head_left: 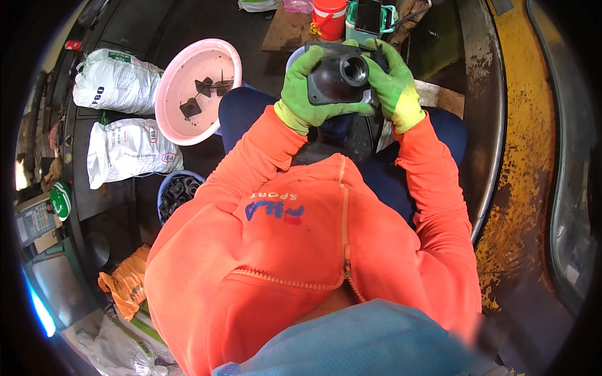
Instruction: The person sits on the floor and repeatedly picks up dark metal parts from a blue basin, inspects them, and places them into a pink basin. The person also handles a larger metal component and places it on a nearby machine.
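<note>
In both gloved hands, above my lap, is a black moulded part [338, 76] with a square flange and a round, hollow neck turned to the right. My left hand [300, 94], in a green-yellow glove, wraps the flange side, its thumb over the upper corner. My right hand [396, 88], gloved alike, has its fingers closed at the neck side. A small dark piece [379, 57] shows between the right fingers; its kind is hard to make out. Left of my knees stands a pink basin [164, 88] with several flat black pieces [190, 108] in it.
Two white sacks [122, 153] lie beyond the basin on the left, above a blue tub [162, 188] of black parts. An orange bag [128, 282] is lower left. Ahead stand a red jug [328, 20] and a turquoise basket [390, 15]. A worn yellow metal frame [523, 125] borders my right.
</note>
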